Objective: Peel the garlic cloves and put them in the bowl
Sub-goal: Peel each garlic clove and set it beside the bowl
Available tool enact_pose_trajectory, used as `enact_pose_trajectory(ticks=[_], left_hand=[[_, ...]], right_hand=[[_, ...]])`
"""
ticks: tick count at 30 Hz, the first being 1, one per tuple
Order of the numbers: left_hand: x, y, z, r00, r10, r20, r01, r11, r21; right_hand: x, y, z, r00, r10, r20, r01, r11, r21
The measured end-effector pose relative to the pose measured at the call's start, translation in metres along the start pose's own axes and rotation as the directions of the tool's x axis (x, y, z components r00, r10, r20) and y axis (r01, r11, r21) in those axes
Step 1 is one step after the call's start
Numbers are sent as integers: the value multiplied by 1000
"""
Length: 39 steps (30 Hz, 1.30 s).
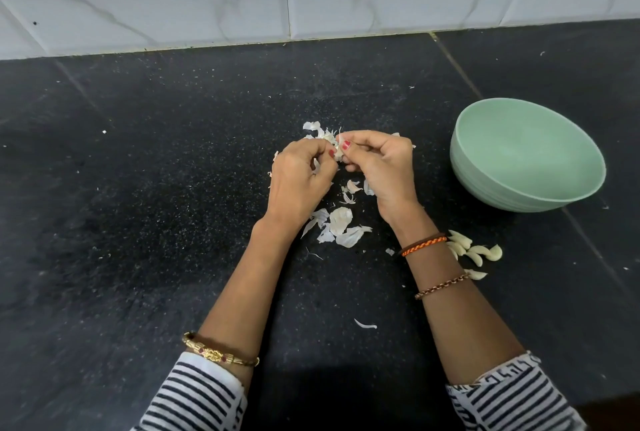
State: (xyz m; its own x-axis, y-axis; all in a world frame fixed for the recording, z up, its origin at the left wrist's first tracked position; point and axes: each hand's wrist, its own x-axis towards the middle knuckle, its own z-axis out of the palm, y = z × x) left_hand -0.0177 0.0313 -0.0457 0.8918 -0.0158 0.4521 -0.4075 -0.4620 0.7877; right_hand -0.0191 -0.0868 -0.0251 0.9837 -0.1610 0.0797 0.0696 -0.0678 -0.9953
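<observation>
A garlic clove [338, 152] is pinched between the left hand [300, 177] and the right hand [380, 167], just above the black worktop [156, 188]. The fingers of both hands are curled tight around the clove, and the red thumbnails are pressed against its skin. Only a small bit of the clove can be seen between the fingers.

The peeling step seems to be in hand. To do it well, the clove should be held still by one hand while the dry skin is picked loose at the tip by a thumbnail of the other. The skin should be pulled off in strips, not squeezed, so the clove is not squashed.

Bits of loose skin [341, 226] are spread on the worktop under and around the hands. A small pile of peeled cloves [476, 250] is lying on the worktop just beside the right wrist, near the green bowl [491, 184]. Nothing can be seen inside the bowl, so the peeled cloves still need to be put in it.
</observation>
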Motion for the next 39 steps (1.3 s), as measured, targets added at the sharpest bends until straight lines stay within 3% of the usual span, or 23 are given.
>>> enact_pose_trajectory(ticks=[9,20,24,29,36,39], left_hand=[[-1,0,-5,1000,28,-6,-29,997,-72],[-1,-5,-4,990,138,-30,-139,990,-22],[-2,-1,-4,995,82,-58,-87,991,-99],[-1,5,0,992,-112,-55,93,960,-265],[3,1,-10,980,-151,-126,99,933,-345],[0,7,-4,988,-152,-30,136,945,-296]], right_hand=[[-1,-7,-3,989,151,4,-149,976,159],[-3,-10,-4,986,168,8,-168,980,108],[-4,-11,-1,986,166,4,-165,978,128],[-6,-13,2,992,127,22,-129,976,174],[2,-18,-16,976,181,118,-211,916,341],[2,-15,-14,976,192,104,-215,930,299]])
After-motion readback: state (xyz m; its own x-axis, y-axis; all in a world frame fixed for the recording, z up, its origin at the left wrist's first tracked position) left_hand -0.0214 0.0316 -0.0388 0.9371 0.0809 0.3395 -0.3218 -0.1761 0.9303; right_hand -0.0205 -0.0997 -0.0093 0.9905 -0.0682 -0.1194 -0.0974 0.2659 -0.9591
